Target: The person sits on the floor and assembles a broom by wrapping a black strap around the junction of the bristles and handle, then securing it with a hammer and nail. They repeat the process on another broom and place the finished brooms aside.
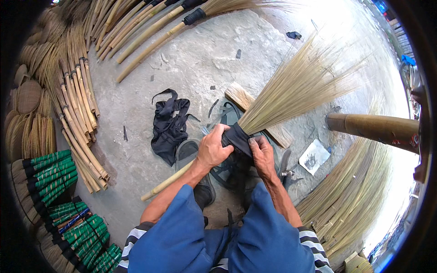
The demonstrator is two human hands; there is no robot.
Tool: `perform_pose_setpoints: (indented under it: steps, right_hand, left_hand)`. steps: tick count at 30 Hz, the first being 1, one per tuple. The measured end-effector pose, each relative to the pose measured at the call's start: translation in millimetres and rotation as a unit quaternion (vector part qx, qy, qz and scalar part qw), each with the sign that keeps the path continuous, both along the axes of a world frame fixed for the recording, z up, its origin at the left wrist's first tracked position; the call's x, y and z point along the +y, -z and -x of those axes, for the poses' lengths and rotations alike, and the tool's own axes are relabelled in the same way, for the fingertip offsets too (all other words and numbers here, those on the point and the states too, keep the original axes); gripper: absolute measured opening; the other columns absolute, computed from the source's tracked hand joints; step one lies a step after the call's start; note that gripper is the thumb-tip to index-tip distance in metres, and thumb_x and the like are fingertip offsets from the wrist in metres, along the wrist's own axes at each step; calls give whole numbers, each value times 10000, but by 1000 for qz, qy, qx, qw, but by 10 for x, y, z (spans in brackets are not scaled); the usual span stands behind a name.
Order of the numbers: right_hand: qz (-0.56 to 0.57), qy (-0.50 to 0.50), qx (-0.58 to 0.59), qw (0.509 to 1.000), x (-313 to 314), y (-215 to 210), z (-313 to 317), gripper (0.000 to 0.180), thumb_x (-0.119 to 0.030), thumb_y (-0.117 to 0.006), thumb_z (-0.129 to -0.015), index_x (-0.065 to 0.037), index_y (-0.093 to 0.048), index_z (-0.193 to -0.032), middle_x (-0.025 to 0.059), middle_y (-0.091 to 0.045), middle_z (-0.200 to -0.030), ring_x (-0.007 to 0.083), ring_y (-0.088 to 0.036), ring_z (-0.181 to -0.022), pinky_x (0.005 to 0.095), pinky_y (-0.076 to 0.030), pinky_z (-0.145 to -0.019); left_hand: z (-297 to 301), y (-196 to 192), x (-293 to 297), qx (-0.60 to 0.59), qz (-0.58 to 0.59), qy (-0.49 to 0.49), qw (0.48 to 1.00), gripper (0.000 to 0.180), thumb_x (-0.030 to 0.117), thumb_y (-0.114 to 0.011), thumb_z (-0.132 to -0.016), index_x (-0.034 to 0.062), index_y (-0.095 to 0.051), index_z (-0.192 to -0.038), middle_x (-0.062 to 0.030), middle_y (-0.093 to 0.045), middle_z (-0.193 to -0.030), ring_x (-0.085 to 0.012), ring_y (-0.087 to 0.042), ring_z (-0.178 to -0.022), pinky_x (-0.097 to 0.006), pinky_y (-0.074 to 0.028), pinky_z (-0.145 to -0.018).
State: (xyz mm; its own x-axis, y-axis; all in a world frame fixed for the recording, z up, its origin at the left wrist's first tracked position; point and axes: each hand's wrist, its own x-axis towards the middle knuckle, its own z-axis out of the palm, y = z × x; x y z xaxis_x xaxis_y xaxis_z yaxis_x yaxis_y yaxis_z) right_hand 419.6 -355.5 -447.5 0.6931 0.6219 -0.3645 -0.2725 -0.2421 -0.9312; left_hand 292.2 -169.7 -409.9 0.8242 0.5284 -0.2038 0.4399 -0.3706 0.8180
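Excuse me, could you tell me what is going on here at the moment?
A person is handling a bundle of bristles with both bare hands. The left hand grips the black wrap around its base, and the right hand pinches the wrap's right side. The bristles fan out to the upper right, over a wooden block. A heap of black cloth lies on the floor to the left, and brooms lie farther off.
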Motion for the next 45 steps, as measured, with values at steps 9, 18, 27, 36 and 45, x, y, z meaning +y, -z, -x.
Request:
perform_pose_setpoints:
  steps: [9, 18, 27, 36, 45]
  right_hand:
    - [48, -26, -74, 996, 173, -293, 17, 383, -293, -726, -1123, -11, -598, -898, -9, -557, -811, 104, -482, -787, 335, -455, -696]
    - [0, -25, 163, 986, 197, -509, 127, 326, -335, -729, -1122, -120, -622, -902, -76, -585, -829, 42, -487, -749, 271, -427, -660]
    - [-82, 109, 370, 919, 198, -1046, 178, 155, -241, -683, -1115, -131, -678, -1006, -20, -726, -965, 93, -678, -821, 275, -547, -731]
    - [-97, 88, 385, 914, 83, -1093, 222, 145, -227, -685, -1095, -86, -679, -1126, 49, -750, -1091, 176, -757, -962, 346, -635, -888]
    - [-56, 90, 284, 953, -34, -722, 160, 183, -251, -696, -1108, -124, -667, -978, -3, -737, -921, 88, -678, -769, 267, -561, -738]
  left_hand:
    - [-27, -109, -106, 18, -90, 10, 996, 700, 179, -826, -829, 50, -579, -1471, -251, -731, -1296, -447, -720, -1192, -497, -582, -1022]
    - [-96, -42, -228, 116, -97, -25, 988, 586, 194, -821, -829, 47, -587, -1345, -267, -785, -1151, -518, -749, -1073, -594, -600, -928]
    - [-153, -55, -164, 175, -95, -20, 980, 592, 200, -833, -824, 16, -567, -1320, -317, -787, -1011, -540, -767, -973, -621, -606, -887]
    - [-110, 107, -127, 129, -116, -25, 984, 493, 147, -789, -825, -21, -572, -1235, -330, -780, -966, -554, -762, -945, -630, -602, -871]
    - [-138, -62, -96, 137, -70, -61, 986, 531, 200, -823, -838, 15, -593, -1279, -330, -770, -1059, -563, -734, -1034, -614, -569, -918]
